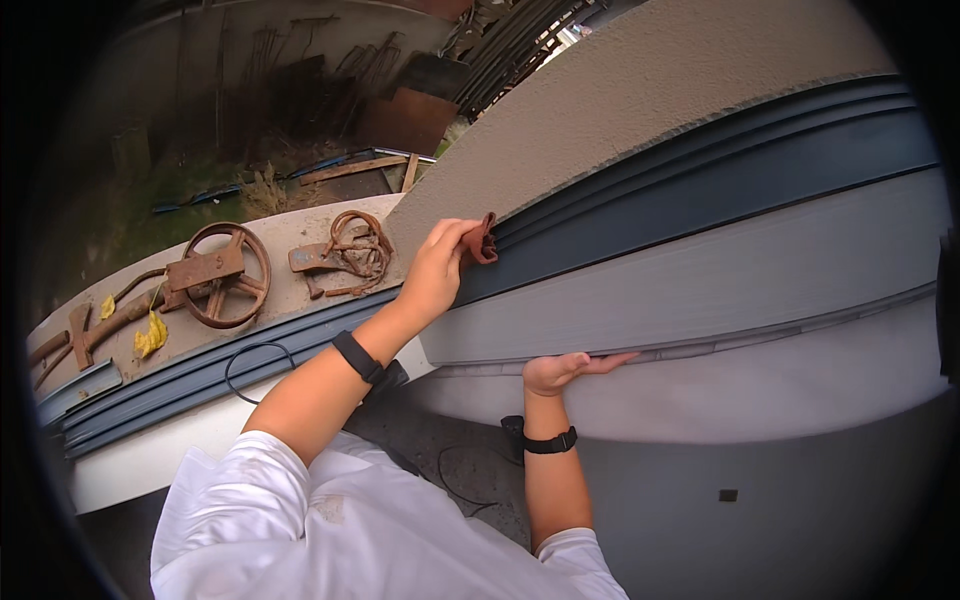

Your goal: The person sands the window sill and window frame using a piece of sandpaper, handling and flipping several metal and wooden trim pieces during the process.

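Observation:
My left hand point(435, 268) pinches a folded reddish-brown sheet point(483, 242), which looks like sandpaper, between thumb and fingers. The sheet is at the edge of a dark grey grooved metal window track point(650, 222), where the track meets the rough wall. Palm up, my right hand point(560, 372) lies with its fingers stretched along the lower edge of a grey ledge point(690, 275). Its fingertips touch or nearly touch that edge; nothing shows in the palm. Both wrists wear black straps.
At the left, a rusty wheel point(225, 275), a coil of rusty metal point(357, 252), a hammer-like tool point(80, 335) and yellow leaves point(150, 335) lie on the outer sill. A thin black cable point(262, 346) loops over the track. A yard with scrap metal point(405, 120) lies beyond.

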The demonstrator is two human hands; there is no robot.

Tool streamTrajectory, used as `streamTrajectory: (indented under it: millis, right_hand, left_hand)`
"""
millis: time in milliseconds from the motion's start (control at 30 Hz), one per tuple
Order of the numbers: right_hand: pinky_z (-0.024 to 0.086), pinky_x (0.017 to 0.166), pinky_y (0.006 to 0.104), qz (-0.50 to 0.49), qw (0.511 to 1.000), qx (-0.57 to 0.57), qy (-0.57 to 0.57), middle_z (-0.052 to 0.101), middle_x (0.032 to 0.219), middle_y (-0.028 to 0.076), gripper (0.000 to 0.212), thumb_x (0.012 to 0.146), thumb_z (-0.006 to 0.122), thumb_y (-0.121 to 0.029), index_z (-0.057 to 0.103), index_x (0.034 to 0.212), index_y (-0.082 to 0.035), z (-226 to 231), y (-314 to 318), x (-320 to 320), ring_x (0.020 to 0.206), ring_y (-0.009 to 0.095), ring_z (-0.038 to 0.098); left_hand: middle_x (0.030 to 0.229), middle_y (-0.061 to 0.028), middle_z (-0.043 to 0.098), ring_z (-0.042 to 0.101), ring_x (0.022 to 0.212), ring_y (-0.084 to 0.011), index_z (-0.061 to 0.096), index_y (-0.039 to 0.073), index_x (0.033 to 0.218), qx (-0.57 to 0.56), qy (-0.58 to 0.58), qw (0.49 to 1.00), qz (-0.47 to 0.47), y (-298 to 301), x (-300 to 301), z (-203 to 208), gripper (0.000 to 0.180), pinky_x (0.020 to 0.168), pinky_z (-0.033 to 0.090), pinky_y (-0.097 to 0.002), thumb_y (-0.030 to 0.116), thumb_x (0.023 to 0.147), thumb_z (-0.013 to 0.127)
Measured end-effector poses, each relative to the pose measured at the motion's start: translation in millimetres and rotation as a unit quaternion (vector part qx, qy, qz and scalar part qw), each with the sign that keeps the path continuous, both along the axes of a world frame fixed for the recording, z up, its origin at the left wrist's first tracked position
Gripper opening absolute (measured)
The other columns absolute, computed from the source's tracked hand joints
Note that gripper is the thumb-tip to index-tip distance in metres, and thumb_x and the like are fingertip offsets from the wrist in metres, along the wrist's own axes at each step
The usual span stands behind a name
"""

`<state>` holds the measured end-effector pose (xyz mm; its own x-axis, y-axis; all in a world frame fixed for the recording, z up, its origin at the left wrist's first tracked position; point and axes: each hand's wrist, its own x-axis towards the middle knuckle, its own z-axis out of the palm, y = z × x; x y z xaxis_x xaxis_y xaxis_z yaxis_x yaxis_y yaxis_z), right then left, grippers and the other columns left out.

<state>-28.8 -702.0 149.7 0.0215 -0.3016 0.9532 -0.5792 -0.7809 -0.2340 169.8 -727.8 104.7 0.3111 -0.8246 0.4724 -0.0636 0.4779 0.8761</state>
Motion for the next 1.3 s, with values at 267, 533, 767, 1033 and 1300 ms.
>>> streamTrajectory:
  millis: [267, 533, 767, 1033, 1300]
  right_hand:
    - [0.014, 0.123, 0.0494, -0.02, 0.999, 0.025, 0.013, -0.004, 0.163, 0.028, 0.075, 0.109, 0.025, -0.043, -0.008, 0.156, 0.006, -7.8, 3.3, -15.5, 0.151, 0.038, 0.01]
    - [0.012, 0.121, 0.0563, -0.072, 0.995, -0.038, 0.052, 0.003, 0.162, 0.031, 0.065, 0.109, 0.028, -0.034, 0.004, 0.158, 0.001, 2.9, 2.5, -9.9, 0.15, 0.046, 0.01]
    - [0.013, 0.12, 0.0587, -0.056, 0.996, -0.047, 0.058, 0.006, 0.161, 0.033, 0.064, 0.108, 0.031, -0.033, 0.009, 0.158, 0.0, 4.2, 3.6, -8.5, 0.149, 0.049, 0.012]
    - [0.012, 0.12, 0.0592, -0.051, 0.996, -0.042, 0.066, 0.002, 0.162, 0.033, 0.064, 0.108, 0.031, -0.031, 0.007, 0.159, -0.001, 6.3, 6.9, -13.8, 0.15, 0.049, 0.01]
    - [0.014, 0.123, 0.0499, -0.007, 1.0, 0.002, 0.028, -0.003, 0.162, 0.029, 0.074, 0.109, 0.027, -0.038, -0.008, 0.155, 0.007, -4.6, 3.5, -8.3, 0.152, 0.039, 0.009]
  left_hand:
    - [0.113, -0.0191, 0.057, 0.056, 0.106, -0.0388, 0.053, -0.001, 0.124, -0.177, -0.06, 0.98, -0.071, -27.3, 10.7, 152.2, 0.034, 0.097, 0.045, -0.0417, -0.005, 0.09, 0.049]
    - [0.11, -0.0199, 0.064, 0.062, 0.102, -0.0407, 0.058, 0.002, 0.117, -0.351, -0.126, 0.924, 0.081, -69.2, 3.5, 322.8, 0.024, 0.087, 0.051, -0.0442, 0.013, 0.096, 0.057]
    - [0.113, -0.03, 0.067, 0.063, 0.114, -0.039, 0.062, -0.007, 0.113, -0.411, -0.093, 0.905, 0.059, -79.2, 5.5, 493.8, 0.028, 0.098, 0.049, -0.0421, 0.011, 0.095, 0.052]
    - [0.127, -0.0247, 0.065, 0.06, 0.125, -0.0318, 0.058, -0.006, 0.128, -0.373, -0.095, 0.922, -0.043, -82.7, 11.8, 415.5, 0.039, 0.107, 0.044, -0.0392, 0.017, 0.096, 0.057]
    - [0.103, -0.0168, 0.061, 0.062, 0.098, -0.0353, 0.057, 0.001, 0.117, -0.165, -0.14, 0.976, -0.01, -24.7, 16.1, 134.7, 0.026, 0.088, 0.049, -0.037, -0.003, 0.092, 0.055]
